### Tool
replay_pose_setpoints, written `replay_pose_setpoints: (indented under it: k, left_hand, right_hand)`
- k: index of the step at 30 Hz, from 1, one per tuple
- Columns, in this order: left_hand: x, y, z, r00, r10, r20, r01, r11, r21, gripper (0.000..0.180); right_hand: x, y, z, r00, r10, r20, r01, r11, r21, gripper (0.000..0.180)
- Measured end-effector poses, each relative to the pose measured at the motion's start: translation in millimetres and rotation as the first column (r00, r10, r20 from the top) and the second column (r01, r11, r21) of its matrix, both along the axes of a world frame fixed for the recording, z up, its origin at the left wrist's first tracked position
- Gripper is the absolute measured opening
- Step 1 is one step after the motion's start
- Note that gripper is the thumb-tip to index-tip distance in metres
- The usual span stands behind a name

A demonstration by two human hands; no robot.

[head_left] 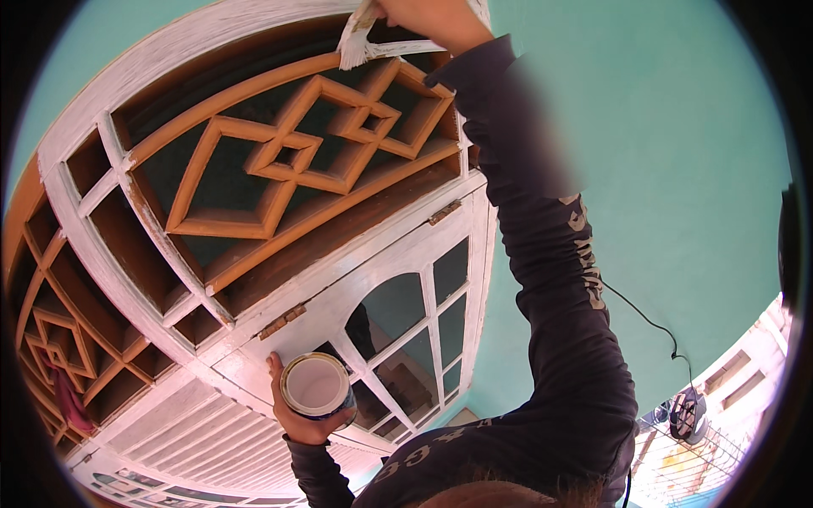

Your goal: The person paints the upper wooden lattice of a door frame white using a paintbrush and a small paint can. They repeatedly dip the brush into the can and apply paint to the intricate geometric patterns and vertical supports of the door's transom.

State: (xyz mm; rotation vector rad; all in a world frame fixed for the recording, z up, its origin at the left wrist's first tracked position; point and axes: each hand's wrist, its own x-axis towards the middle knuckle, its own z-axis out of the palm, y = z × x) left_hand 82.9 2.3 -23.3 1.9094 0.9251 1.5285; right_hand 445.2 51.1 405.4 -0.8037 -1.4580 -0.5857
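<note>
My left hand [298, 423] is wrapped round a small open can [317, 355] of white paint, held upright in front of a white door. Raised high at the top of the view, my right hand [436, 19] grips a paintbrush [356, 49] with white-coated bristles. The bristles point down and meet the upper edge of an orange-brown wooden lattice [275, 222] with diamond shapes. Whether they press on the wood or hang just in front is hard to tell. Around the lattice, the outer frame [72, 135] has streaky white paint.
Below the lattice is the white door [398, 288] with glass panes and rusty hinges [282, 322]. A second brown lattice [63, 339] at the left has a dark red cloth [69, 400] hanging on it. A turquoise wall [669, 169] fills the right, with a black cable [648, 313] and dark object [688, 415].
</note>
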Motion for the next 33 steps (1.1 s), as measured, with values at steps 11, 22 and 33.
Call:
replay_pose_setpoints:
  k: [11,22,33]
  left_hand:
    - [-2,5,-2,1.000,-0.018,-0.025,0.019,0.998,0.054,0.143]
    - [-6,1,3,0.998,-0.060,-0.003,0.059,0.997,-0.051,0.129]
    - [-8,2,2,0.998,-0.046,-0.033,0.047,0.999,0.027,0.133]
  right_hand:
    - [-25,-3,0,0.998,0.036,0.055,-0.037,0.999,0.024,0.022]
    - [16,16,-13,0.745,0.597,-0.296,-0.643,0.761,-0.084,0.020]
    - [24,19,-30,0.721,0.604,-0.340,-0.636,0.771,0.021,0.020]
